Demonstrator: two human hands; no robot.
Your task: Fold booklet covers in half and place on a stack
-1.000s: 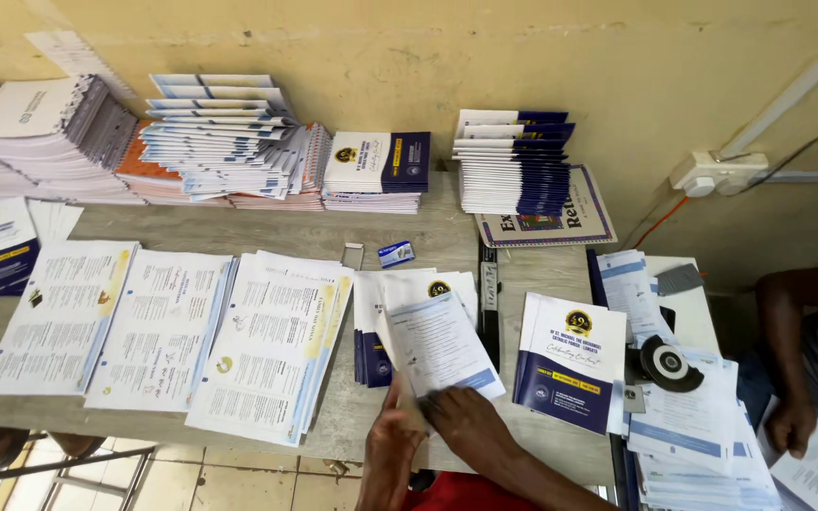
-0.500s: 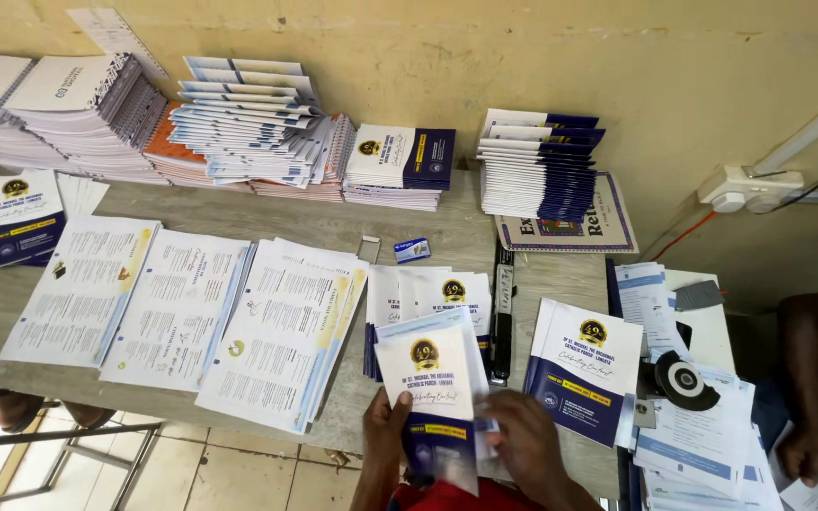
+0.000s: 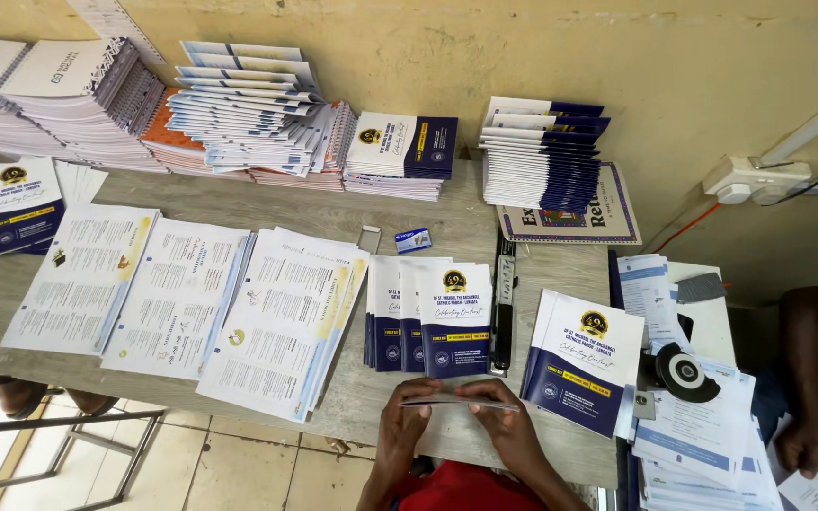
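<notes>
Blue-and-white paper booklet (image 3: 456,403), seen edge-on, is pinched flat between the left hand (image 3: 403,416) and right hand (image 3: 506,418) above the grey desk (image 3: 447,227) edge, seemingly mid-fold beside the finished blue-covered booklet pile (image 3: 431,326), a firm crease likely next.

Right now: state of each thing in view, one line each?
left hand: gripping the booklet's left end
right hand: gripping the booklet's right end
booklet: closed, held flat, edge-on to the camera
printed sheets: three fanned piles, lying flat
blue booklets: closed, overlapping, cover up
tape roll: lying on papers
wall socket: cable attached
</notes>
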